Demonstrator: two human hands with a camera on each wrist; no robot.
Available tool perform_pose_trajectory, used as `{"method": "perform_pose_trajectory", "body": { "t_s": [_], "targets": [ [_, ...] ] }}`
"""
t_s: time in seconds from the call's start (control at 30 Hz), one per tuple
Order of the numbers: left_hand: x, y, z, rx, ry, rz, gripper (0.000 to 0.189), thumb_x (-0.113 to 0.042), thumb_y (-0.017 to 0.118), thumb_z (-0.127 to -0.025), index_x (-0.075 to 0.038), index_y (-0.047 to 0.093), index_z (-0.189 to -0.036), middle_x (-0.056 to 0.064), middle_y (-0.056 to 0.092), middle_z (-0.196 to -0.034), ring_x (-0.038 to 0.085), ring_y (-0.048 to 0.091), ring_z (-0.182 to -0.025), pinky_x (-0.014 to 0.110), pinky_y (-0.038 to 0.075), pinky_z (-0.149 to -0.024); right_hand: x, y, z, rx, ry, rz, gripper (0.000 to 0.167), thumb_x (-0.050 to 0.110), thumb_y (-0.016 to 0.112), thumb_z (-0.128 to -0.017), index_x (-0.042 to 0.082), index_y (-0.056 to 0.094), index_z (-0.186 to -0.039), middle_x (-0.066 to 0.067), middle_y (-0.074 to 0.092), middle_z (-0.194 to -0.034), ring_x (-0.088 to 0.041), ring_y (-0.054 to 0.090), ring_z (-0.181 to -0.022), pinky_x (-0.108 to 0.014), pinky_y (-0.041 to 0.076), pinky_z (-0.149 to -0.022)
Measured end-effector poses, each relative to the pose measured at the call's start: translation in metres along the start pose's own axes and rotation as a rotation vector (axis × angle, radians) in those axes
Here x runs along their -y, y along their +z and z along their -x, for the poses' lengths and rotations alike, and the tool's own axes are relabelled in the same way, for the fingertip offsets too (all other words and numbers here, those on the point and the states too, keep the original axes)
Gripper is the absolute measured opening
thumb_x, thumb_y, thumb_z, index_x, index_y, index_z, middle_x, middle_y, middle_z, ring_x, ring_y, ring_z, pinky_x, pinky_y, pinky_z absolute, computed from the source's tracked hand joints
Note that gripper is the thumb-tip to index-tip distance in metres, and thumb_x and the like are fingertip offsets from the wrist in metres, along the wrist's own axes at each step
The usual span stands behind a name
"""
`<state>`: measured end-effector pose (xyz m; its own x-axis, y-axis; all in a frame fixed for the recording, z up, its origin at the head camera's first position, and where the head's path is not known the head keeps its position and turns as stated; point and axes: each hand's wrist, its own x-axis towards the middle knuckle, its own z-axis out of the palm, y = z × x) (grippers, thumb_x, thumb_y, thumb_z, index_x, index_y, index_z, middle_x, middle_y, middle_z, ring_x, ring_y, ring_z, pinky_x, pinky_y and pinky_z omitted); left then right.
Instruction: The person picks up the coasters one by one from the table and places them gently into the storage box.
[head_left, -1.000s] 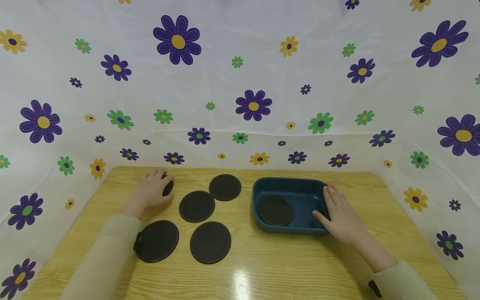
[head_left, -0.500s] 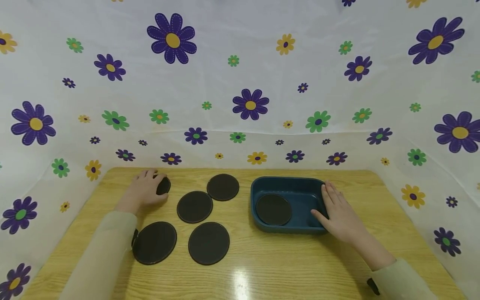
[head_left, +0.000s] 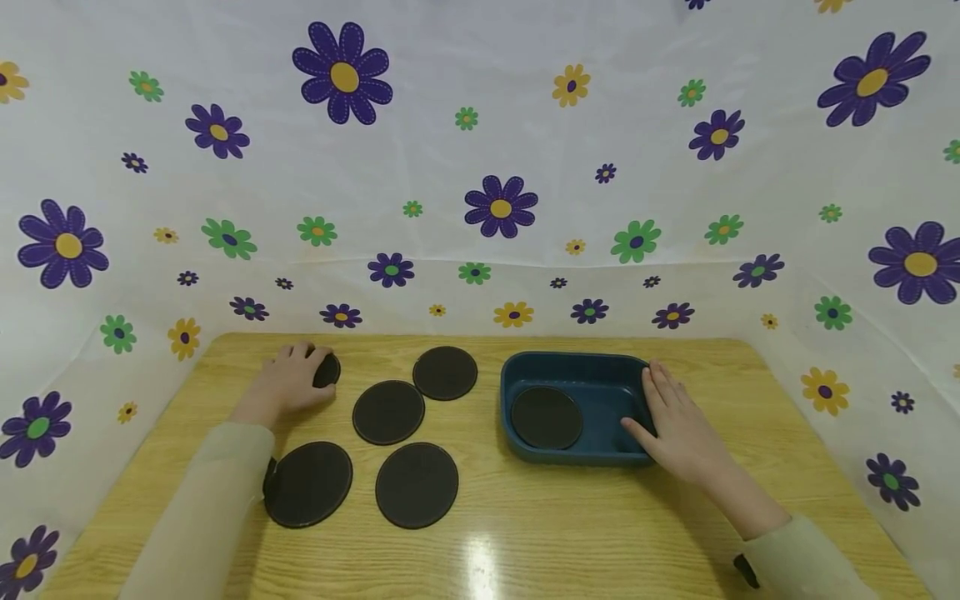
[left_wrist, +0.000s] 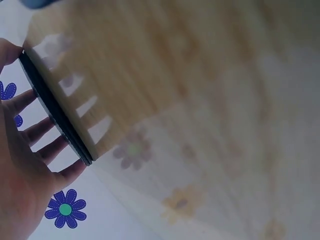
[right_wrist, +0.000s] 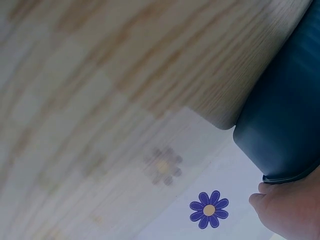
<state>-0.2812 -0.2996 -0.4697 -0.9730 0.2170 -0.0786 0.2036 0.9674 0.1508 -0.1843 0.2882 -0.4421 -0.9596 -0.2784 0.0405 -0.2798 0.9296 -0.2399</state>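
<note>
At the back left of the table, my left hand (head_left: 281, 385) grips a round black coaster (head_left: 327, 371) by its edge, covering part of it. In the left wrist view this coaster (left_wrist: 55, 107) shows edge-on, with the thumb at one end and the fingers spread along its rim. My right hand (head_left: 682, 429) rests on the right end of a dark blue rectangular tub (head_left: 577, 456), fingers stretched along the rim and thumb over the inside. One black coaster (head_left: 547, 417) lies in the left part of the tub. The right wrist view shows fingertips touching the tub's rim (right_wrist: 285, 178).
Several more black coasters lie flat between the left forearm and the tub, among them a back one (head_left: 445, 373), a middle one (head_left: 388, 412), a front one (head_left: 417, 485) and one by the sleeve (head_left: 308, 484). A flowered white cloth (head_left: 420, 150) encloses the wooden table (head_left: 600, 533).
Early in this second, my left hand shifts slightly left, uncovering more of the coaster; since then it has stayed put. The right hand and tub keep their places. The head view has turned slightly.
</note>
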Motion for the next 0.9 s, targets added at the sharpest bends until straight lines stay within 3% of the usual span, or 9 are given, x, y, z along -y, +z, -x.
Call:
{"method": "perform_pose_trajectory", "body": {
  "t_s": [0.27, 0.47, 0.9],
  "targets": [
    [0.000, 0.001, 0.000, -0.033, -0.007, 0.005, 0.078, -0.044, 0.066, -0.090, -0.003, 0.048, -0.154, 0.038, 0.043, -0.154, 0.064, 0.040, -0.139, 0.082, 0.035, -0.108, 0.000, 0.000, 0.000, -0.002, 0.000, 0.005, 0.090, 0.044, 0.058, -0.107, -0.016, 0.019, -0.162, -0.034, 0.012, -0.173, -0.052, 0.015, -0.161, -0.066, 0.021, -0.128],
    [-0.005, -0.003, -0.001, -0.027, 0.006, -0.055, 0.076, -0.048, 0.067, -0.090, -0.008, 0.051, -0.153, 0.035, 0.047, -0.150, 0.063, 0.042, -0.138, 0.082, 0.035, -0.109, 0.000, -0.001, 0.000, 0.002, -0.001, 0.004, 0.090, 0.043, 0.058, -0.107, -0.016, 0.020, -0.162, -0.034, 0.012, -0.173, -0.052, 0.015, -0.161, -0.067, 0.020, -0.128],
    [-0.037, -0.021, -0.006, -0.098, 0.141, -0.151, 0.075, -0.049, 0.070, -0.087, -0.009, 0.057, -0.150, 0.028, 0.051, -0.148, 0.055, 0.044, -0.139, 0.077, 0.039, -0.109, -0.001, 0.001, 0.000, -0.001, -0.002, 0.002, 0.090, 0.044, 0.058, -0.107, -0.016, 0.019, -0.162, -0.034, 0.012, -0.173, -0.051, 0.014, -0.162, -0.066, 0.020, -0.129]
  ]
}}
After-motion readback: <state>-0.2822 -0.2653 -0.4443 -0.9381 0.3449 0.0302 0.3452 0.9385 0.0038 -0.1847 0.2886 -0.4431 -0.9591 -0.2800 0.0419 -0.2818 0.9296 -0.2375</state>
